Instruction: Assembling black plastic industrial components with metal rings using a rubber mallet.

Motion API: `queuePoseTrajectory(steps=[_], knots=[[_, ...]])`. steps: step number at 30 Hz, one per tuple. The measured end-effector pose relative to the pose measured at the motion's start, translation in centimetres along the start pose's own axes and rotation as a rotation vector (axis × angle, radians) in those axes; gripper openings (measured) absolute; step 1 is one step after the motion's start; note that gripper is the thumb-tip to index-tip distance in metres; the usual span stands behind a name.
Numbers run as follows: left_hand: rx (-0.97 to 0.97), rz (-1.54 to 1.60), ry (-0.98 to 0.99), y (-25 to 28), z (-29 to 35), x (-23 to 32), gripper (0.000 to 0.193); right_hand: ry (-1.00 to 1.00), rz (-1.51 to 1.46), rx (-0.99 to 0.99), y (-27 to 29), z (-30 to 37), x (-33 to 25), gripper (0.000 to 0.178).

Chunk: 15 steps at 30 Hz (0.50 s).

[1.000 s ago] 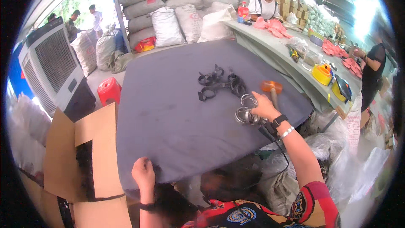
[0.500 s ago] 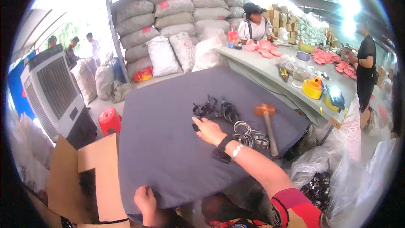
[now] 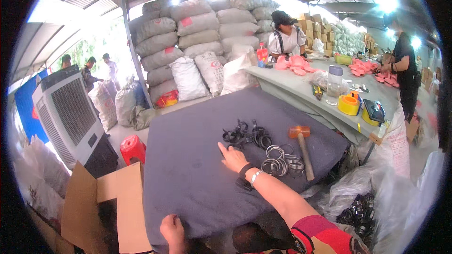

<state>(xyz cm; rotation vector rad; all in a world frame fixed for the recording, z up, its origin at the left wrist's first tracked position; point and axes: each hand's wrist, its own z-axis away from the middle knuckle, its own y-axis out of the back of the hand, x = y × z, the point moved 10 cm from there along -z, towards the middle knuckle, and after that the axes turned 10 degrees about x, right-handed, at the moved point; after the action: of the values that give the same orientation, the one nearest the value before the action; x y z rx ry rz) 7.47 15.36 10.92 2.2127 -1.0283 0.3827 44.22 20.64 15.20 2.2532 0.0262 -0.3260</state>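
Note:
My right hand (image 3: 234,158) reaches over the dark cloth-covered table (image 3: 193,160), its index finger stretched out and nothing visible in it. Just beyond the fingers sits a cluster of black ring-shaped clamps (image 3: 245,134). Several shiny metal rings (image 3: 277,162) are heaped to the right of that hand. A mallet (image 3: 306,154) with an orange head and wooden handle lies beside the rings. Partly hidden under my right wrist is a small black piece (image 3: 244,184). At the near left table edge rests my left hand (image 3: 172,229), its fingers curled in; their inside is hidden.
An open cardboard box (image 3: 127,207) stands left of the table, near a red stool (image 3: 133,149) and an air cooler (image 3: 70,108). A grey workbench (image 3: 296,87) with pink pieces runs along the right. A clear plastic bag (image 3: 348,190) holds black parts. Other people stand farther off.
The view has shifted, so the table appears lower and farther right. A small dark piece at my right fingertips no longer shows. My left hand stays at the table edge.

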Motion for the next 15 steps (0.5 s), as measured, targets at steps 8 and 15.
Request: queuePoseTrajectory(steps=[8, 15], knots=[[-0.02, 0.052, 0.019, -0.5, 0.3, -0.1, 0.009, 0.166, 0.023, 0.046, -1.5, 0.0, -1.0, 0.01], [-0.029, 0.093, 0.145, -0.1, 0.4, -0.5, 0.009, 0.033, -0.599, 0.198, 8.0, 5.2, -7.9, 0.019]])
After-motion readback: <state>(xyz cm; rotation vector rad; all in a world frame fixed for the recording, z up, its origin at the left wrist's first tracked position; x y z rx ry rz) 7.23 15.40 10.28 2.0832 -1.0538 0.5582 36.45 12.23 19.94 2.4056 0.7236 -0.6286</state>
